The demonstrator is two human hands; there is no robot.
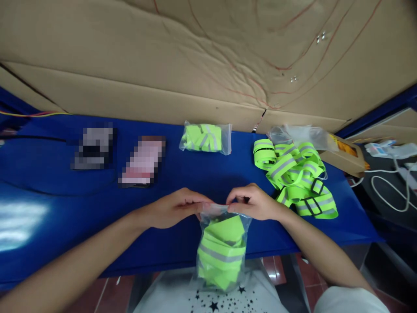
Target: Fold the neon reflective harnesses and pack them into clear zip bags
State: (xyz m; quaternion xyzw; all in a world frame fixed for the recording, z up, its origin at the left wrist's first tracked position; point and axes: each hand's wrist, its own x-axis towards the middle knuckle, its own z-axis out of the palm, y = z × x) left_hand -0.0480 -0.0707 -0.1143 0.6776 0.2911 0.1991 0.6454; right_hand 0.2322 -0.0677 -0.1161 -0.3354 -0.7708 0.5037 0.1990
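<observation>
A clear zip bag (224, 256) hangs over the table's front edge, with a folded neon yellow-green reflective strap (223, 248) inside. My left hand (177, 208) pinches the left end of the bag's top edge between thumb and fingers. At the right end of that same edge, my right hand (252, 202) is pinching too. To the right lies a loose heap of reflective straps (293, 171) with grey stripes and black buckles. Farther back on the table rests another filled zip bag (205, 138), lying flat.
Two blurred-out devices (141, 163) lie on the blue table (182, 174) at the left. Clear plastic bags (306, 132) and a cardboard box (345, 156) stand behind the straps. A cardboard wall (163, 65) closes off the back. White cables (391, 195) lie at the far right.
</observation>
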